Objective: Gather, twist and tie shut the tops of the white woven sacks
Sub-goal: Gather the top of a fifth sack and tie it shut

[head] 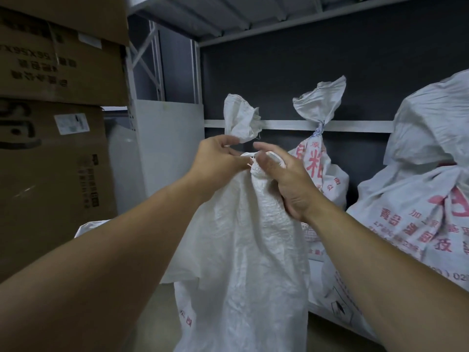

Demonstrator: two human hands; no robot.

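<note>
Storeroom, at the shelving: my left hand and right hand meet at the gathered neck of a white woven sack, which stands upright directly in front of me. My left fingers curl and pinch the neck just below its crumpled tuft. My right hand's lower fingers wrap the bunched cloth from the other side, with the forefinger reaching forward over the top. The fabric is a coarse plastic weave, creased and faintly glossy, with red print low on one side. Just behind stands a second sack, its neck cinched with cord, its top flaring like a fan and red characters running down its face. A third sack, bulging and also tied, sits to the right. Brown cardboard boxes are stacked at left. Pale metal shelving crosses a dark grey wall behind, with a shelf deck overhead.
</note>
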